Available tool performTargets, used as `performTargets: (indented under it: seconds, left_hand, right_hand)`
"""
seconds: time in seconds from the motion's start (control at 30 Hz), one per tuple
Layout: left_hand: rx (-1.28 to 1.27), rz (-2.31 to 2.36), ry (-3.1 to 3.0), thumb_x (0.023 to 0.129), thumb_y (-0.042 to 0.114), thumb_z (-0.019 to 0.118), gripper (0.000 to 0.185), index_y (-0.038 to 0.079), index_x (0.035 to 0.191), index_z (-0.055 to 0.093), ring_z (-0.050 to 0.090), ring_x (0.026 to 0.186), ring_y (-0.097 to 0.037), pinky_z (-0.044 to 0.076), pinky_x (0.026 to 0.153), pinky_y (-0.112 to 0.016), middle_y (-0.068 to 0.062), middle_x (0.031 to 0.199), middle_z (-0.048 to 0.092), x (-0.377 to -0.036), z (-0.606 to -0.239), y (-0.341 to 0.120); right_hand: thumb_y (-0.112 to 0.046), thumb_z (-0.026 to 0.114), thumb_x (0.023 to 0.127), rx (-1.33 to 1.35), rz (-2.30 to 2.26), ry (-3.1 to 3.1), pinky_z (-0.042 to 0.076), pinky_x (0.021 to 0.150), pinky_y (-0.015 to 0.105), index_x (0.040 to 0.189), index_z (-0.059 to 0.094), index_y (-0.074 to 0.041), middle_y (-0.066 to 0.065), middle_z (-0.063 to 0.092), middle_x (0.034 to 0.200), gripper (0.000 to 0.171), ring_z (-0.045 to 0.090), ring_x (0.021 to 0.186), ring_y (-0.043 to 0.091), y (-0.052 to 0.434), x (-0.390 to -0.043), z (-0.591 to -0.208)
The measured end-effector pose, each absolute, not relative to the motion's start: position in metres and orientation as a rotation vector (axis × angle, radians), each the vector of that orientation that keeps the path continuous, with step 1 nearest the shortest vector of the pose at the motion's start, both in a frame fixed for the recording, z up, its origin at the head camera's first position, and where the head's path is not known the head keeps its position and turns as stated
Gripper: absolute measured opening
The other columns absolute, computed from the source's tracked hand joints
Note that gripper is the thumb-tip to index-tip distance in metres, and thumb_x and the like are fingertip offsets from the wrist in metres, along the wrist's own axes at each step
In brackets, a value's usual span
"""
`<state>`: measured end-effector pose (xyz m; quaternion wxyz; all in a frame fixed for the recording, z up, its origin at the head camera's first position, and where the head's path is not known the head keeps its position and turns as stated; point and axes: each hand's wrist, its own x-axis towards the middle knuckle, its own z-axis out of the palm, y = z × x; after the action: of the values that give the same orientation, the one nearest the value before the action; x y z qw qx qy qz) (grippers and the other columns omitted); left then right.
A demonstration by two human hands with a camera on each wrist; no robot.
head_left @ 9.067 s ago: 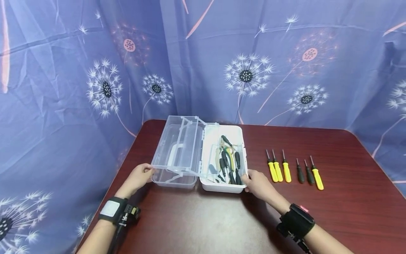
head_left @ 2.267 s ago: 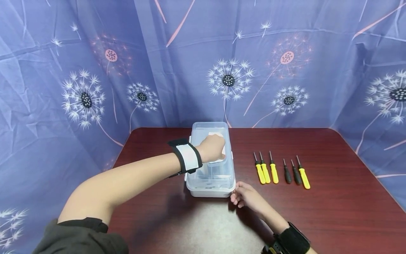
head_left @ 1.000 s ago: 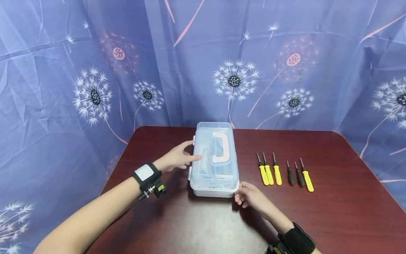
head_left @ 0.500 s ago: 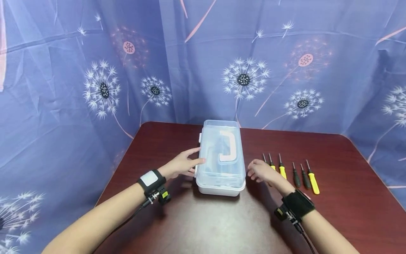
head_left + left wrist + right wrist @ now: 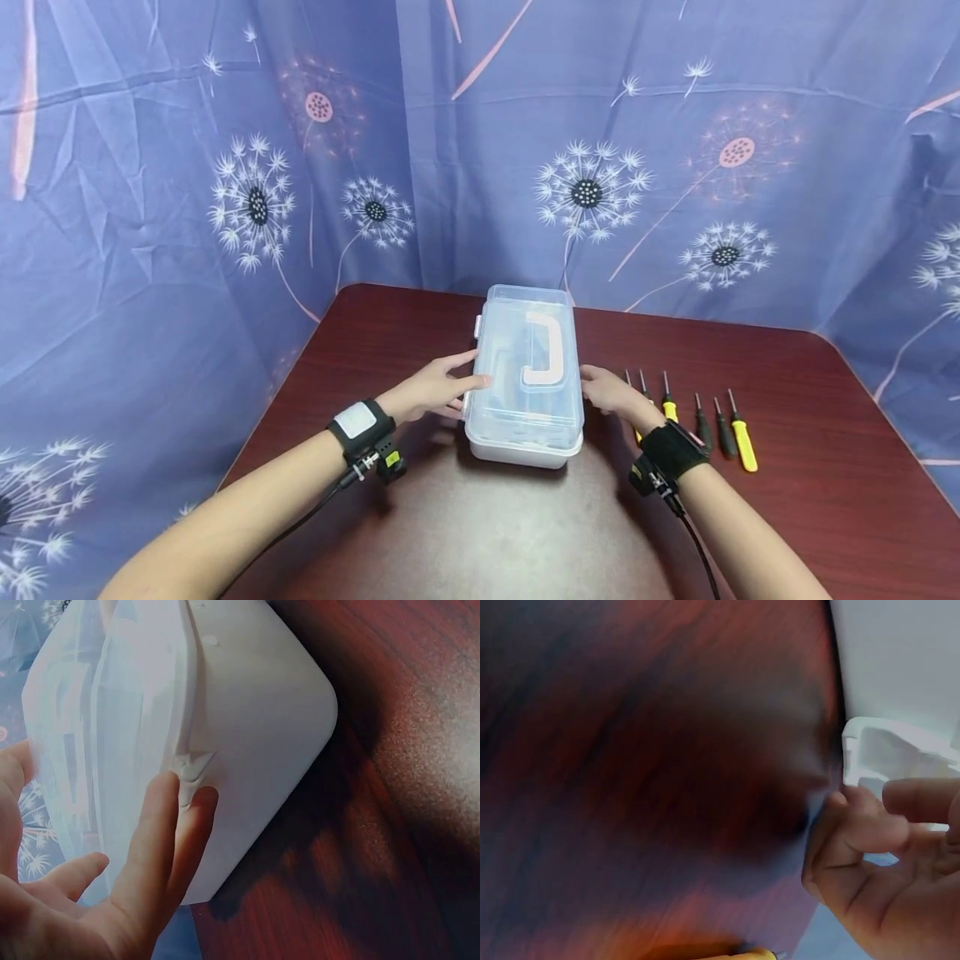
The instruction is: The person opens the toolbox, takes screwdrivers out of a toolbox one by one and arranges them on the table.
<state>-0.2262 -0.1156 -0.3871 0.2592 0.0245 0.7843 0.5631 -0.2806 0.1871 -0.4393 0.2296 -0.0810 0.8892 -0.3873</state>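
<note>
A white toolbox [image 5: 517, 452] stands on the table with its clear lid [image 5: 498, 358] down and a white carry handle [image 5: 555, 350] lying flat on top. My left hand [image 5: 431, 390] rests against the box's left side, fingers spread and nearly straight, thumb over the lid edge. In the left wrist view two fingertips touch the box by a hinge [image 5: 193, 769]. On the opposite side, my right hand [image 5: 611, 390] is at the box with bent fingers. The right wrist view has those fingers beside a white latch [image 5: 889, 754] that stands out from the wall; whether they touch it is unclear.
Right of the box lie yellow-handled screwdrivers [image 5: 670, 408], partly behind my right wrist, two black-handled screwdrivers [image 5: 725, 437] and another yellow screwdriver [image 5: 744, 446]. A dandelion-print curtain [image 5: 480, 183] hangs behind the dark red table [image 5: 405, 312].
The lid, earlier folded out to the left over visible tools, has been shut. My left hand went from handle to left side; my right hand moved from the front corner up the right side.
</note>
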Motion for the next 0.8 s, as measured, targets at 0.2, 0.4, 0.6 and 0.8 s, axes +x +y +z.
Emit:
performTargets:
  seconds: [0.2, 0.4, 0.6, 0.8]
  left_hand:
    - [0.062, 1.512, 2.135, 0.09, 0.038, 0.064, 0.073, 0.027, 0.152, 0.027, 0.067, 0.07, -0.016, 0.059, 0.08, -0.043, -0.016, 0.108, 0.07, -0.227, -0.389, -0.115]
    - [0.061, 1.513, 2.133, 0.09, 0.036, 0.065, 0.073, 0.027, 0.152, 0.027, 0.068, 0.069, -0.016, 0.059, 0.078, -0.043, -0.016, 0.106, 0.07, -0.226, -0.39, -0.115]
    - [0.051, 1.525, 2.135, 0.089, 0.035, 0.066, 0.072, 0.028, 0.151, 0.029, 0.068, 0.067, -0.015, 0.059, 0.077, -0.042, -0.016, 0.102, 0.072, -0.226, -0.389, -0.114]
    - [0.026, 1.514, 2.143, 0.089, 0.037, 0.065, 0.072, 0.029, 0.151, 0.029, 0.068, 0.071, -0.016, 0.059, 0.079, -0.041, -0.018, 0.108, 0.071, -0.226, -0.389, -0.112]
  right_hand:
    - [-0.03, 0.044, 0.1, -0.391, -0.949, 2.607, 0.049, 0.087, 0.043, 0.133, 0.053, 0.001, 0.024, 0.058, 0.129, 0.046, 0.059, 0.106, 0.031, 0.187, -0.283, -0.439]
    - [-0.024, 0.05, 0.096, -0.261, -0.852, 2.676, 0.046, 0.075, 0.037, 0.108, 0.062, 0.0, 0.02, 0.063, 0.105, 0.029, 0.057, 0.09, 0.028, 0.198, -0.282, -0.432]
    - [-0.023, 0.047, 0.097, -0.18, -0.925, 2.654, 0.041, 0.062, 0.028, 0.105, 0.06, 0.001, 0.012, 0.057, 0.088, 0.028, 0.051, 0.076, 0.023, 0.214, -0.282, -0.413]
    - [-0.02, 0.039, 0.1, -0.111, -1.169, 2.49, 0.054, 0.072, 0.034, 0.116, 0.052, 0.007, 0.009, 0.055, 0.088, 0.034, 0.055, 0.076, 0.018, 0.222, -0.281, -0.396]
